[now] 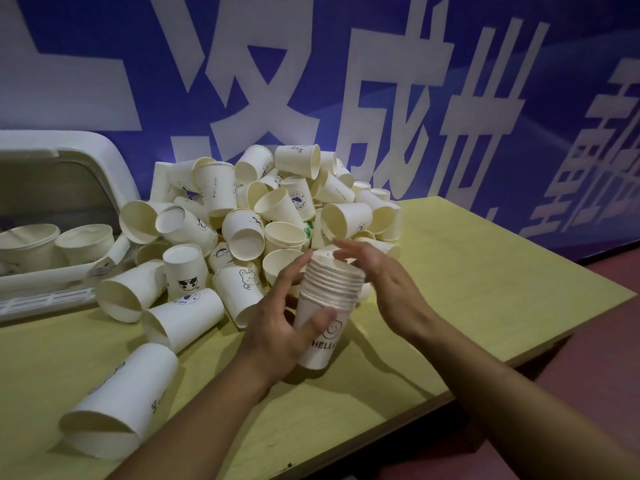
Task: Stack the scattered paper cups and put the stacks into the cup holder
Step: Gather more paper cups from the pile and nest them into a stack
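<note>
Pale yellow-green wooden tabletop (485,271), corner at right. Behind table: blue printed banner wall (346,46) bearing large white characters. Right of and below table: dark reddish-brown floor (606,341). Lighting dim, even.

Yellow-green table (485,271), heaped paper cups (263,209), white cup holder (52,271) at left

The paper cups (242,216) are matt cream paper with rolled rims. The surface (485,271) is smooth yellow-green board with a faint sheen. At nine o'clock the cup holder (104,157) is glossy white plastic. The backdrop (381,64) looks like smooth printed vinyl.
</note>
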Action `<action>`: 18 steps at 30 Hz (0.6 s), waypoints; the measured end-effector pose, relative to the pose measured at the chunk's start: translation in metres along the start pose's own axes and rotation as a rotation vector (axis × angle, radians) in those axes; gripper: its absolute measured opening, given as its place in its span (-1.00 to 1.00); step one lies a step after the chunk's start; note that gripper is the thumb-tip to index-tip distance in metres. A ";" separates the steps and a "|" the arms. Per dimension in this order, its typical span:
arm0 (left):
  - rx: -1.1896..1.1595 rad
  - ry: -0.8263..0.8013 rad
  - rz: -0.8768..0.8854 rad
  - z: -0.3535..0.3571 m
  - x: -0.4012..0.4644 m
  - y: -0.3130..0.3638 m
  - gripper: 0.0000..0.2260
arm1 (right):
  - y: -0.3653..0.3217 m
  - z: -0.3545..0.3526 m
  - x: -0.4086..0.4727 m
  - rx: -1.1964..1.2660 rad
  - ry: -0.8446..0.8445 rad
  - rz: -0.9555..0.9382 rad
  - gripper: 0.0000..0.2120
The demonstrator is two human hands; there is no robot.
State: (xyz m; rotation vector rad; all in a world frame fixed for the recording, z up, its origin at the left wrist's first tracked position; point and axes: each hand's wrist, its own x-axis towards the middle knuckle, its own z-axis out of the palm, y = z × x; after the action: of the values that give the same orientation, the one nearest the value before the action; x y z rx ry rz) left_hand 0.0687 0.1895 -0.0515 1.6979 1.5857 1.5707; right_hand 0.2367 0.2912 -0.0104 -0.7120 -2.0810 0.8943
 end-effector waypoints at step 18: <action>-0.105 0.217 0.007 -0.003 0.003 -0.006 -0.29 | 0.055 0.000 0.005 -0.670 -0.118 0.020 -0.28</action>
State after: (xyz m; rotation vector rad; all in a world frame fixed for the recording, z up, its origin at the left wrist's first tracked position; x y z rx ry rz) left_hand 0.0622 0.1928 -0.0543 1.5228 1.5652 1.8614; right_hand 0.2445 0.3279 -0.0508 -1.0370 -2.5002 0.2277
